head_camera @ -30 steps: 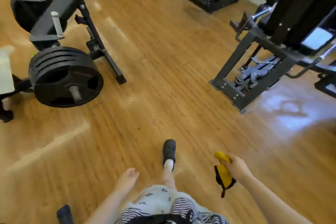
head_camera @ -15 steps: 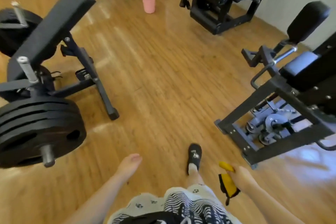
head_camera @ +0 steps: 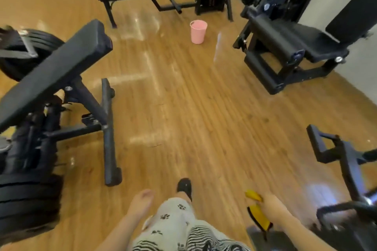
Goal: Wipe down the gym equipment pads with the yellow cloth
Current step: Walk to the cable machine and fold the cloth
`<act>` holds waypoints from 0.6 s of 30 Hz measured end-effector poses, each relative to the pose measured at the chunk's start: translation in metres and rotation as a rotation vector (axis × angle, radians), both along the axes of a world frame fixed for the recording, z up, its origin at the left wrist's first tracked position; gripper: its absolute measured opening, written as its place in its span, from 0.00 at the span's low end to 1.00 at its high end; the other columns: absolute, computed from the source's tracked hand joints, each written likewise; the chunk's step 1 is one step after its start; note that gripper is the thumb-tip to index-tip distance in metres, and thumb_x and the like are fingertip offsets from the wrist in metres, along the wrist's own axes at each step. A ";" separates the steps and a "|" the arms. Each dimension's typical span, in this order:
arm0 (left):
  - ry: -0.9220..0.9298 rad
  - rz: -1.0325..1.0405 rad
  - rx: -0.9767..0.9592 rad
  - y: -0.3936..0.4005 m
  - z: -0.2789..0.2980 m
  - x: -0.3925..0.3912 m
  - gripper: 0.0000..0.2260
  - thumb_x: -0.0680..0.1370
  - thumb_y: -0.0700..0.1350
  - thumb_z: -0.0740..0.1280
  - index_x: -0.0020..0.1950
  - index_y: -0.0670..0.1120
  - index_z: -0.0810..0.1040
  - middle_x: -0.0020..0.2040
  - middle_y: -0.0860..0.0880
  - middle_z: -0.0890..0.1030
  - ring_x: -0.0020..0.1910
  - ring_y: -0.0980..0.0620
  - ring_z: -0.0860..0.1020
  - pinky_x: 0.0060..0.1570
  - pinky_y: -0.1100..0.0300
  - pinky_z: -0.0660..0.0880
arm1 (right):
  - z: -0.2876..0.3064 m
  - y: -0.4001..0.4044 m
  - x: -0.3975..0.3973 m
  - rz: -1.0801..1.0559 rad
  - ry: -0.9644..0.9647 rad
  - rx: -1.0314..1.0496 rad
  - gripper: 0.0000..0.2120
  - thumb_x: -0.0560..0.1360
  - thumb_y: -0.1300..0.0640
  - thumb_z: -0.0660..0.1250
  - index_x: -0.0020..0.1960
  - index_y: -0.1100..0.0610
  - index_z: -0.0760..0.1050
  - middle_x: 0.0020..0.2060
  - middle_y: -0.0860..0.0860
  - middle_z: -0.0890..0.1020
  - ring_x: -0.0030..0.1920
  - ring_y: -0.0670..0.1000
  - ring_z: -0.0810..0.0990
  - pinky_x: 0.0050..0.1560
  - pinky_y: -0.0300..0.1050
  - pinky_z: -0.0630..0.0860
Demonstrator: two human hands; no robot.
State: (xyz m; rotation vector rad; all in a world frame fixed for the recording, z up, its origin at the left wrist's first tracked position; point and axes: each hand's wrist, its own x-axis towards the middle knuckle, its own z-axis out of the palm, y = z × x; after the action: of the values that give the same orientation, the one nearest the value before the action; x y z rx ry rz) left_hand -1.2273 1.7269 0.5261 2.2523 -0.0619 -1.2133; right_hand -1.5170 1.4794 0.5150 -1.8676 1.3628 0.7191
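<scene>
Right grip [head_camera: 272,206] round half-hidden yellow cloth [head_camera: 258,213]

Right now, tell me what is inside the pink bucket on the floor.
The pink bucket stands upright on the wooden floor. Only the rim and a strip of its pink inner wall show, with nothing poking above the top. Its bottom is hidden by its near wall, so any contents cannot be seen.

Left hand [head_camera: 140,203] hangs loose; right hand [head_camera: 273,207] clenched in a grip.

One head-worn view — looking forward and down, wide — over the wooden floor [head_camera: 193,108].
</scene>
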 end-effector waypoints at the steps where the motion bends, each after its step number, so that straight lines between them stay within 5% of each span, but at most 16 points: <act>1: 0.011 -0.019 -0.021 -0.028 -0.003 0.016 0.14 0.80 0.38 0.60 0.65 0.36 0.71 0.64 0.40 0.74 0.66 0.44 0.71 0.59 0.58 0.66 | 0.006 -0.030 0.025 0.000 0.009 -0.020 0.14 0.81 0.56 0.55 0.64 0.54 0.71 0.52 0.53 0.80 0.50 0.50 0.78 0.42 0.33 0.67; 6: 0.033 -0.054 0.023 -0.160 -0.029 0.115 0.15 0.81 0.42 0.60 0.64 0.35 0.72 0.64 0.38 0.74 0.65 0.43 0.71 0.62 0.58 0.64 | -0.010 -0.150 0.120 -0.107 -0.040 -0.103 0.07 0.79 0.57 0.58 0.43 0.54 0.71 0.43 0.55 0.80 0.46 0.54 0.79 0.31 0.37 0.66; 9: -0.004 -0.122 0.050 -0.247 -0.015 0.178 0.12 0.82 0.44 0.57 0.56 0.38 0.77 0.52 0.43 0.77 0.56 0.47 0.72 0.56 0.55 0.69 | -0.003 -0.220 0.169 -0.188 -0.098 -0.115 0.08 0.79 0.57 0.58 0.50 0.59 0.75 0.48 0.55 0.82 0.47 0.54 0.79 0.37 0.39 0.68; 11: -0.017 -0.144 0.050 -0.308 -0.004 0.216 0.13 0.82 0.41 0.56 0.62 0.37 0.74 0.56 0.42 0.76 0.54 0.47 0.72 0.48 0.59 0.70 | 0.011 -0.268 0.201 -0.239 -0.159 -0.113 0.09 0.80 0.59 0.58 0.56 0.59 0.75 0.47 0.52 0.80 0.42 0.51 0.78 0.31 0.30 0.67; 14: -0.062 -0.283 0.068 -0.394 0.017 0.268 0.15 0.83 0.43 0.54 0.66 0.38 0.71 0.57 0.43 0.77 0.57 0.46 0.75 0.55 0.58 0.68 | 0.023 -0.338 0.246 -0.275 -0.220 -0.127 0.10 0.80 0.60 0.57 0.59 0.57 0.74 0.48 0.54 0.79 0.40 0.48 0.74 0.29 0.27 0.67; 18: -0.071 -0.325 0.036 -0.495 0.007 0.329 0.10 0.83 0.45 0.55 0.51 0.50 0.76 0.53 0.48 0.77 0.65 0.44 0.71 0.59 0.59 0.66 | 0.013 -0.439 0.315 -0.287 -0.236 -0.137 0.05 0.80 0.60 0.58 0.52 0.52 0.72 0.44 0.51 0.78 0.39 0.49 0.73 0.30 0.28 0.67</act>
State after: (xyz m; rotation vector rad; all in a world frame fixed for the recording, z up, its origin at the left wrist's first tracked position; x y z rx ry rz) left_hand -0.8983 1.2322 0.5329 2.3808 -0.4522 -1.3037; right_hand -1.2020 1.0403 0.5284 -1.7453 1.5115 0.2575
